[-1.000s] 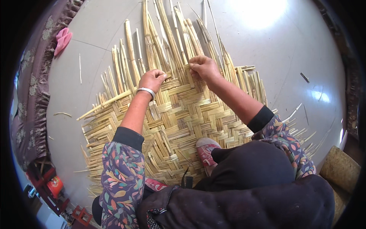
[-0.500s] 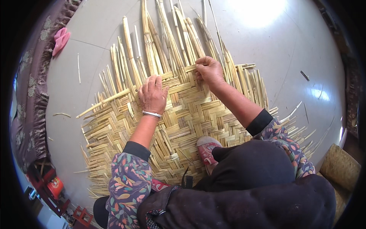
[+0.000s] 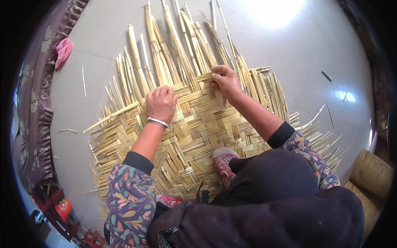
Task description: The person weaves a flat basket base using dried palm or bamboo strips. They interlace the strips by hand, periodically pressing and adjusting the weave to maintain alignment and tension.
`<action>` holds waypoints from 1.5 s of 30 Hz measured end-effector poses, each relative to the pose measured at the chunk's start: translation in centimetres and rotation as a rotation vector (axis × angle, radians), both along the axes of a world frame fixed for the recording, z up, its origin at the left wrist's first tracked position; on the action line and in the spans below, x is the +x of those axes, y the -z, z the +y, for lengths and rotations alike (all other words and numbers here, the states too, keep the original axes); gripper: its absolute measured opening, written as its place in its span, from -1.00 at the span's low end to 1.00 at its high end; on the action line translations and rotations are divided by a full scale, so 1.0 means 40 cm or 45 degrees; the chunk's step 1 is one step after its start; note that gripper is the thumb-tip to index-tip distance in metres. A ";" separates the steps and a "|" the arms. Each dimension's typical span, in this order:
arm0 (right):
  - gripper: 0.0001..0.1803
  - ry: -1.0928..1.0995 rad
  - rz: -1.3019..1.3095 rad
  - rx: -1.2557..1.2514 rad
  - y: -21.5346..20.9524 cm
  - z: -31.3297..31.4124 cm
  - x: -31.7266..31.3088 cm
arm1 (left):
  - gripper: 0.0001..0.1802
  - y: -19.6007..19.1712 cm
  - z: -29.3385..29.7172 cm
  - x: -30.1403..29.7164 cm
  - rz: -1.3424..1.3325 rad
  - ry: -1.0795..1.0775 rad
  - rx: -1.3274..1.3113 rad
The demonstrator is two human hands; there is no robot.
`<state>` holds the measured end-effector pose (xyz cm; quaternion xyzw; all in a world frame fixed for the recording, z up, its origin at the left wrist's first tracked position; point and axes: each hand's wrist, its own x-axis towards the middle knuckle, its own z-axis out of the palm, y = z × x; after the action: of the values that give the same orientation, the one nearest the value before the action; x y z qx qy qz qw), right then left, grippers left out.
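While the woven reed mat (image 3: pixel 198 136) lies flat on the pale grey floor (image 3: pixel 297 53), the person squats on its near edge with a pink shoe (image 3: pixel 223 159) planted on the weave. Their left hand (image 3: pixel 160 103), a silver bangle (image 3: pixel 158 122) at the wrist, presses palm-down on the mat's far edge with fingers together and closed on nothing. Their right hand (image 3: pixel 225 80) sits further up, fingers pinched around a flat reed strip (image 3: pixel 204 77) that runs crosswise at the weave's edge. Beyond both hands, loose unwoven reed stalks (image 3: pixel 173 45) fan outward across the floor. A pink cloth (image 3: pixel 63 49) lies well apart at the upper left, beside a patterned fabric edge (image 3: pixel 35 120).
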<state>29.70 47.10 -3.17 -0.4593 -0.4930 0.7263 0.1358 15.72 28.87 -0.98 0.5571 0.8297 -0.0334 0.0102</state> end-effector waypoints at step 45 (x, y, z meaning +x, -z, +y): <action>-0.71 -0.694 -0.197 0.005 0.022 0.211 -0.139 | -0.81 -0.009 0.285 0.100 -0.739 -0.754 0.494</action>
<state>24.15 55.55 -4.04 -0.3635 -0.6087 0.6979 -0.1016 19.74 40.28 -0.61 0.2737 0.9069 0.2845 0.1470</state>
